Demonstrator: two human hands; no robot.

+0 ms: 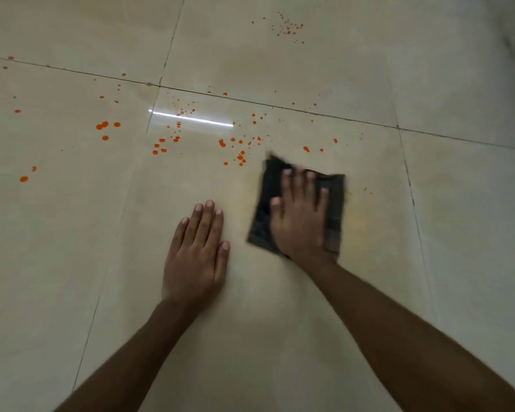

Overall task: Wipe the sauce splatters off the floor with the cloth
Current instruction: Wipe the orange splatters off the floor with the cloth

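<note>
Down low over a glossy beige tiled floor (399,69), with two bare forearms reaching forward. Pressing flat onto the cloth (267,188) with the right hand (299,221), fingers straight and spread, palm down, nothing curled round the fabric. Dark stuff, that cloth: charcoal to black, folded into a rough square, lying tilted on the tile right of centre, edges smeared by blur, with faint paler lines near its right side hinting at a check, though too soft to call. Resting beside it, apart from the fabric, the left hand (195,257), laid flat on bare tile, fingers straight and close together, gripping nothing. And just beyond the cloth's far corner, the sauce splatters (240,157): bright orange-red drops, thickest in a band running left across the tile, bigger blobs out to the left, fine specks up on the far tile. Closest drops just off the cloth's top-left corner, not touching. Crossing the mess, dark grout lines (280,107) and a thin white streak of reflected light (191,118). Showing faintly on the tile just right of the cloth, a yellowish haze (361,224).
</note>
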